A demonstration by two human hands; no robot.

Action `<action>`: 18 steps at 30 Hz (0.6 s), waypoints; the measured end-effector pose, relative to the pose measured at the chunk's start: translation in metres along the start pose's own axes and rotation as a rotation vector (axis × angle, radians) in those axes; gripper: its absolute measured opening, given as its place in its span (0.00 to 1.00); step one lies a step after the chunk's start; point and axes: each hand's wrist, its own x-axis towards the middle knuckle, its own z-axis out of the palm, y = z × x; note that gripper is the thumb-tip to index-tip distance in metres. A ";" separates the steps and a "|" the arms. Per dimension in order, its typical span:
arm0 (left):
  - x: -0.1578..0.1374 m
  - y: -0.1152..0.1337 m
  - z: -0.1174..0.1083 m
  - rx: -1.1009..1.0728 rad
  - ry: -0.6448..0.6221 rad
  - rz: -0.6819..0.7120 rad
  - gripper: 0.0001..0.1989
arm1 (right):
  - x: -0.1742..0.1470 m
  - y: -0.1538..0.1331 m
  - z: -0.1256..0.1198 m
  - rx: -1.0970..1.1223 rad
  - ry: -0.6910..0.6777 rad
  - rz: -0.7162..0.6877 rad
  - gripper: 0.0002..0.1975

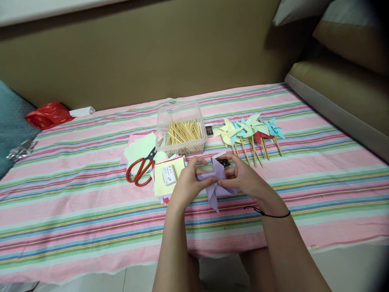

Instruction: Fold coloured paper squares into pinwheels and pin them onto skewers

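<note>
L hand (191, 178) & R hand (244, 175) are pinching 1 purple pinwheel (216, 191), prob. still needing a stick (finished pinwheels (251, 126) are lying nearby).

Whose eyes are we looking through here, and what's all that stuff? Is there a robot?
No robot here! These are a person's two bare hands. There is one picture, from a camera worn on that person's head, looking forward and down, so you see nearly what they see.

The left hand and right hand both hold a purple paper pinwheel with their fingers.

Underneath is a striped cloth. On it, a clear plastic box holds lots of thin sticks. To the left are red-handled scissors and a stack of coloured paper with a small white box on top. To the right lie pinwheels on sticks, in yellow, blue, pale green and red.
</note>
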 end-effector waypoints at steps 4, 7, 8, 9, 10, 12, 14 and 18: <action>-0.002 0.002 0.001 -0.073 0.064 -0.007 0.26 | -0.002 -0.004 0.002 0.049 0.020 0.028 0.35; -0.001 0.002 0.002 -0.112 0.130 -0.020 0.29 | -0.003 -0.007 0.001 0.080 0.050 0.031 0.36; -0.001 0.003 0.002 -0.114 0.150 -0.021 0.29 | -0.003 -0.007 0.001 0.081 0.059 0.027 0.37; -0.001 0.003 0.002 -0.109 0.165 -0.020 0.30 | -0.003 -0.007 0.001 0.078 0.064 0.024 0.37; -0.001 0.003 0.002 -0.097 0.180 -0.014 0.30 | -0.002 -0.007 0.001 0.076 0.065 0.021 0.37; 0.000 0.004 0.003 -0.070 0.199 0.002 0.29 | -0.002 -0.006 0.002 0.073 0.065 0.019 0.39; -0.001 0.005 0.003 -0.052 0.204 0.013 0.29 | -0.001 -0.004 0.004 0.069 0.079 0.019 0.41; -0.002 0.008 0.003 -0.062 0.189 -0.006 0.28 | 0.000 -0.003 0.007 0.030 0.115 -0.001 0.42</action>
